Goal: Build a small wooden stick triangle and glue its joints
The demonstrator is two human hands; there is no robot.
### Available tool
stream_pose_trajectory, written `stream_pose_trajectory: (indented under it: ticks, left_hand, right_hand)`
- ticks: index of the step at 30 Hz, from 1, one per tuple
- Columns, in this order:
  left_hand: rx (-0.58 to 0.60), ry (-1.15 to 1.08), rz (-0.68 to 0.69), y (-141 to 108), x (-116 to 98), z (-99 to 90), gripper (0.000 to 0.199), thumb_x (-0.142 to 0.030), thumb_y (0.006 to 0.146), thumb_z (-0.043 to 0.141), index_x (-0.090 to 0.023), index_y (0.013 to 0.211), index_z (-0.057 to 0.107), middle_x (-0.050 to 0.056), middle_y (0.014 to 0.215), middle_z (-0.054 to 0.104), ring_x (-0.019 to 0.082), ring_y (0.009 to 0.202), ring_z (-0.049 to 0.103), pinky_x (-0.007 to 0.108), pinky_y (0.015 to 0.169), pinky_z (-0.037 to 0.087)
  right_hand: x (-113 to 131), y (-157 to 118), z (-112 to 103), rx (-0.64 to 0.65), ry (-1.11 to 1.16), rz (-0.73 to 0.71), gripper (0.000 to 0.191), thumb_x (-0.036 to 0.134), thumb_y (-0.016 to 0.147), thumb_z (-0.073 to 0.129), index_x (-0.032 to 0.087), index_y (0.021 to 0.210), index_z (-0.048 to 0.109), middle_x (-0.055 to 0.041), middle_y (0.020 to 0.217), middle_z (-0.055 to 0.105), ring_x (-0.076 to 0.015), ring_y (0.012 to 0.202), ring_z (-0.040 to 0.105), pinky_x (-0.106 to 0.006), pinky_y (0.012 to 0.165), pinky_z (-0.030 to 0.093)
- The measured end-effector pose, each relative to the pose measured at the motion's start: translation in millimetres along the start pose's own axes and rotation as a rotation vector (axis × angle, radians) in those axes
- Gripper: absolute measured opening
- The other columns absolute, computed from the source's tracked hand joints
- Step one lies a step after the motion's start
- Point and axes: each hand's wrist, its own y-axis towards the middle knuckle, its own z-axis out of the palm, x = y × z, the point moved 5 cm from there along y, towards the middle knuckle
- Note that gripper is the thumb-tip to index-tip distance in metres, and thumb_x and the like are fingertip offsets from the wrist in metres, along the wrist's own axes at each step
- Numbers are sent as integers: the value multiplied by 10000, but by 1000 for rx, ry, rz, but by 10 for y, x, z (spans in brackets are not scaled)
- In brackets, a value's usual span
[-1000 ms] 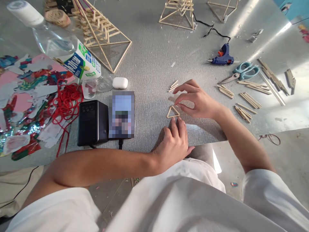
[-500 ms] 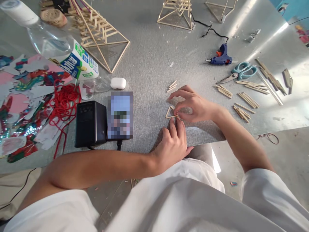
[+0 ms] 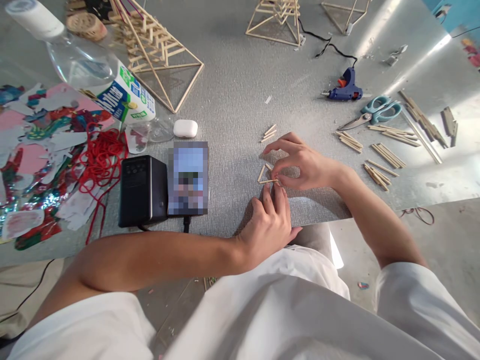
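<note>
A small triangle of short wooden sticks [image 3: 261,173] lies flat on the table, partly covered by my fingers. My right hand [image 3: 309,162] comes in from the right, thumb and index finger pinched at the triangle's right corner, on a stick end. Its other fingers are raised and curved. Below the triangle, my left hand [image 3: 264,222] rests palm down, fingers stretched forward. Its fingertips touch the near stick [image 3: 267,181] from the front side. Just above the triangle lie a few loose short sticks [image 3: 268,133].
Right of my hands are bundles of sticks [image 3: 388,155], scissors [image 3: 380,111] and a blue glue gun [image 3: 347,89]. To the left stand a phone [image 3: 187,179], black power bank [image 3: 140,191], white earbud case [image 3: 185,129], bottle [image 3: 93,75] and red yarn [image 3: 103,157]. Stick frames [image 3: 165,65] stand behind.
The whole view has shifted slightly to the right. Both hands keep nearly the same pose at the stick triangle.
</note>
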Motion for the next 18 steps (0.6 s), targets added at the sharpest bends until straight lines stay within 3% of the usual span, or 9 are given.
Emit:
stream_pose_trajectory:
  ticks: [18]
  left_hand:
    - [-10,10,-32,-12,-16,26,881,-634,1133,495,136,1552,579,446,1560,555,532,1415,684,508,929,664]
  right_hand:
    - [9,2,2,-16,4,1,96,261,983,741,260,969,835,-112,1445,708,-313,1258,557,-558,1104,532]
